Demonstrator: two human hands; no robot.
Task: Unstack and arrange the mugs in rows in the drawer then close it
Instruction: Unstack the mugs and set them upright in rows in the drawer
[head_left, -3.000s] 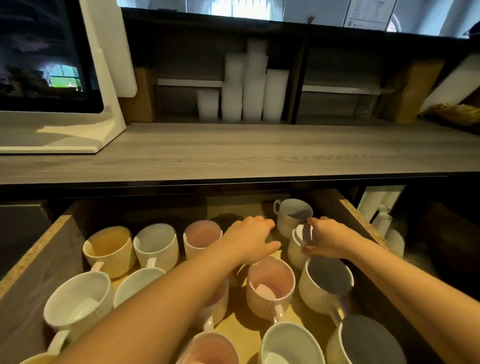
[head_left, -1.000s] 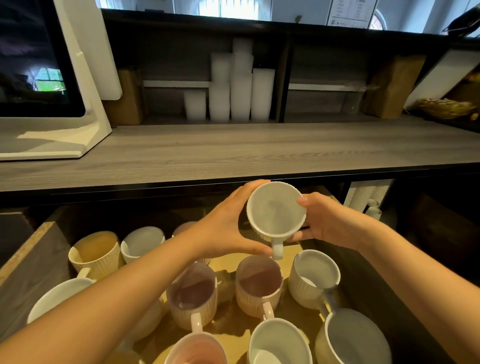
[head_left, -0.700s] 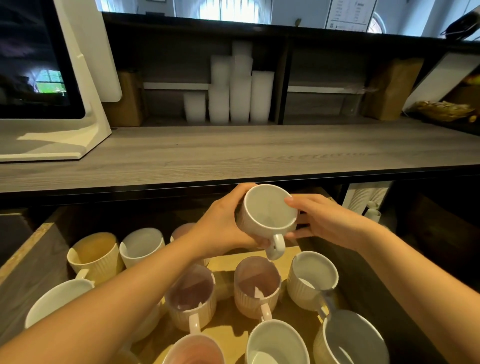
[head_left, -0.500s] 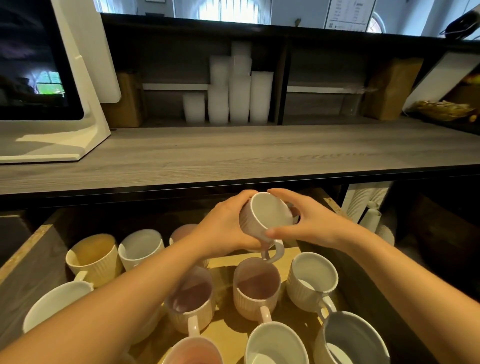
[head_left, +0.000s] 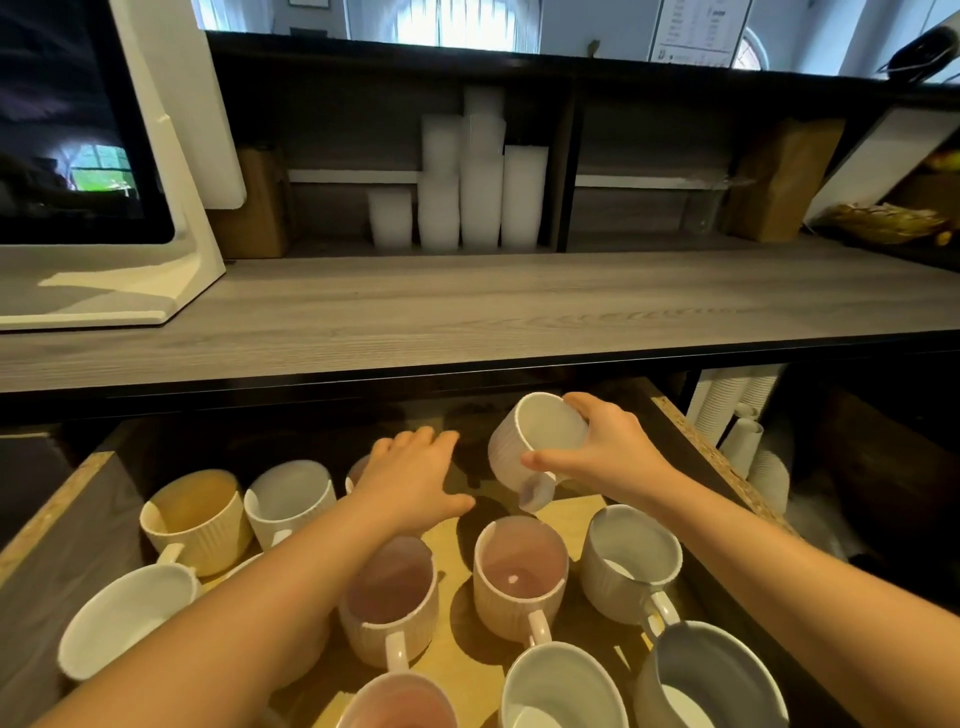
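Note:
An open wooden drawer (head_left: 691, 431) below the counter holds several ribbed mugs. My right hand (head_left: 608, 452) grips a white mug (head_left: 530, 441) by its rim, tilted, handle down, above the drawer's back right part. My left hand (head_left: 410, 478) hovers open, palm down, over the back middle, partly covering a pink mug (head_left: 358, 470). Upright in front stand a yellow mug (head_left: 195, 519), a white mug (head_left: 288, 493), two pink mugs (head_left: 389, 597) (head_left: 519, 571) and a white mug (head_left: 631, 561).
A grey wood counter (head_left: 467, 312) overhangs the drawer's back. A white screen stand (head_left: 104, 291) sits on it at left. Stacked plastic cups (head_left: 467, 182) fill the shelf behind. Paper cup stacks (head_left: 737, 415) lie right of the drawer. More mugs (head_left: 561, 691) line the drawer's front.
Both hands lifted the white mug up out of the back of the drawer. My left hand has since let go and moved left and down; my right hand carries the mug back down at right.

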